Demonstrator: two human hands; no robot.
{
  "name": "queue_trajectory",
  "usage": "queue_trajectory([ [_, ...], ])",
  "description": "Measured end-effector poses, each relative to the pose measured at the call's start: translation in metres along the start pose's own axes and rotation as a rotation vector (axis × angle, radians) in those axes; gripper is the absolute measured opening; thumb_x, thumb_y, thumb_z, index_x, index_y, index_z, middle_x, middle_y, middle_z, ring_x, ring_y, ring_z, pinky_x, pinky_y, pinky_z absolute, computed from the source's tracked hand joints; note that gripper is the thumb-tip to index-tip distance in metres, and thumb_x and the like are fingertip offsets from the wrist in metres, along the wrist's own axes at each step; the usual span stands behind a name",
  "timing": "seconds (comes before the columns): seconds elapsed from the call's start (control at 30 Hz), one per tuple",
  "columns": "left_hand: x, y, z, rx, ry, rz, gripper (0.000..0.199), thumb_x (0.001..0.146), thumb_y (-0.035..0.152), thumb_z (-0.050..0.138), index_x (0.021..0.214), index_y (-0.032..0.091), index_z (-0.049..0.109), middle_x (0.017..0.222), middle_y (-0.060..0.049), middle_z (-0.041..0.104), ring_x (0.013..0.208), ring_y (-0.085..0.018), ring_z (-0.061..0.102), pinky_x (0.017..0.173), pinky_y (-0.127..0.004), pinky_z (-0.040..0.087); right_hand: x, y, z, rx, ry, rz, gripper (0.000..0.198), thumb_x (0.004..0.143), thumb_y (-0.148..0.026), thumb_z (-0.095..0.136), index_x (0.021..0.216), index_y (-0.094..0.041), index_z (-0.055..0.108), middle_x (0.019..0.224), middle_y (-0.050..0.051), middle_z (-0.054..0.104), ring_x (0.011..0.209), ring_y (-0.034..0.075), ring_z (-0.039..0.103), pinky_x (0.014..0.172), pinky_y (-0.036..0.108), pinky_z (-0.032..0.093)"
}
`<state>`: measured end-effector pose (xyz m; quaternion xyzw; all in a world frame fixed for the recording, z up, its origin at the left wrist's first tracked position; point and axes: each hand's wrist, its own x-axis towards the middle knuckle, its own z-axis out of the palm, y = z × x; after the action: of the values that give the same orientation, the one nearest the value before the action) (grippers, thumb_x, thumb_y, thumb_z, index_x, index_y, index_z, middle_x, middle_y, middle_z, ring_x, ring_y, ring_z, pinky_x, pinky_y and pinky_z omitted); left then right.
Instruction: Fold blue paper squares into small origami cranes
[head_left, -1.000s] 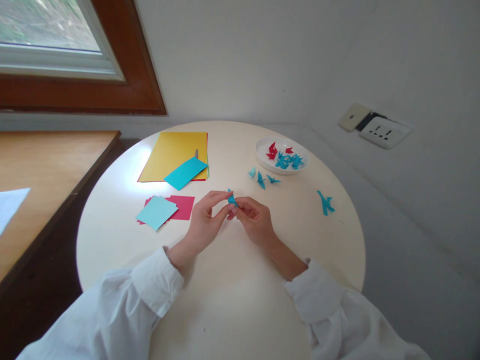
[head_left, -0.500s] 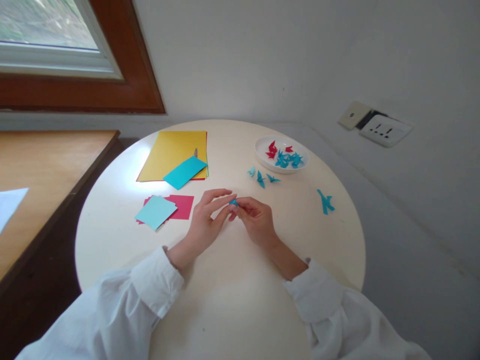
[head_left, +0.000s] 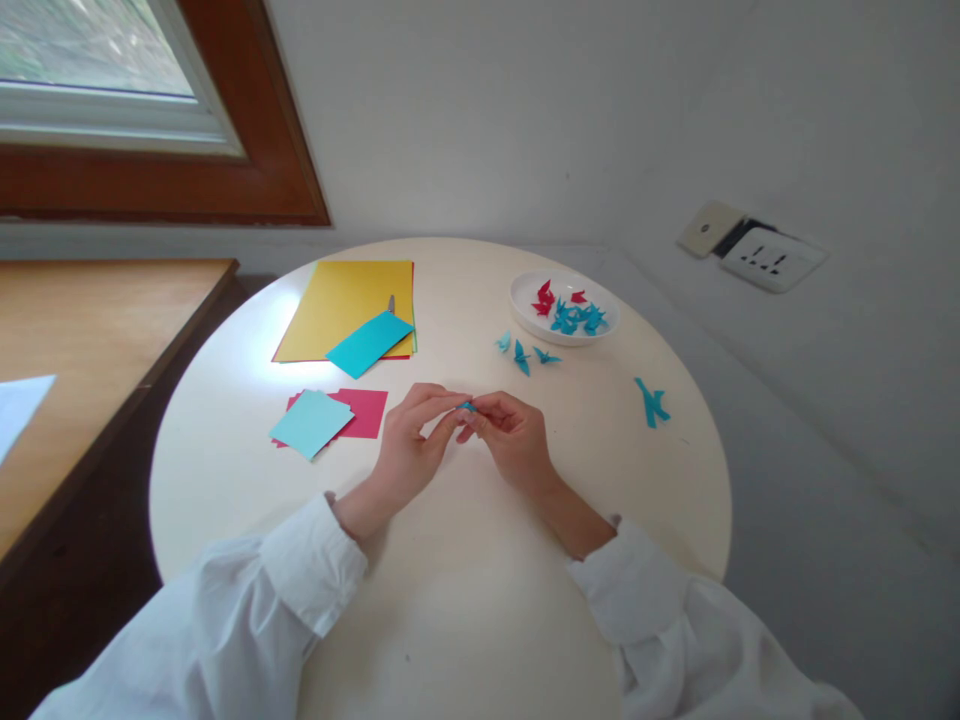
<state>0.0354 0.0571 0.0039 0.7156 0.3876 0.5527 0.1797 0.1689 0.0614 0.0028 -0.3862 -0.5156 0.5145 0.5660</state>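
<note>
A small piece of folded blue paper (head_left: 466, 406) is pinched between the fingertips of both hands above the middle of the table. My left hand (head_left: 412, 437) grips it from the left, closed at thumb and fingers. From the other side my right hand (head_left: 516, 437) holds it too, its fingers curled. The fingertips cover most of the paper, so its exact shape is hidden. Just beyond the hands lie a pale blue paper crane (head_left: 503, 342) and two darker blue paper cranes (head_left: 521, 357).
A white dish (head_left: 517, 312) with red and blue paper cranes stands at the back right. Blue paper strips (head_left: 651, 404) lie at the right. On the left are pale blue squares (head_left: 311, 425), pink squares (head_left: 366, 413), a blue sheet (head_left: 367, 346) and yellow sheets (head_left: 356, 290).
The raised fingers of my left hand have come down onto the folded blue paper, covering more of it. My right hand has hardly moved.
</note>
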Motion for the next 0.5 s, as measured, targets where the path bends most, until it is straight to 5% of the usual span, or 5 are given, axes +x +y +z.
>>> queue_trajectory([
  [0.5, 0.0008, 0.0031, -0.0003, -0.117, -0.05, -0.113, 0.018, 0.084, 0.029, 0.054, 0.085, 0.021, 0.069, 0.086, -0.008, 0.07, 0.084, -0.019, 0.063, 0.073, -0.033, 0.052, -0.0007, -0.0035, 0.0001, -0.019, -0.027, 0.043, 0.029, 0.061, -0.043, 0.074, 0.063, -0.018, 0.06, 0.053, -0.003, 0.064, 0.047, 0.013, 0.061, 0.05, 0.027, 0.052],
])
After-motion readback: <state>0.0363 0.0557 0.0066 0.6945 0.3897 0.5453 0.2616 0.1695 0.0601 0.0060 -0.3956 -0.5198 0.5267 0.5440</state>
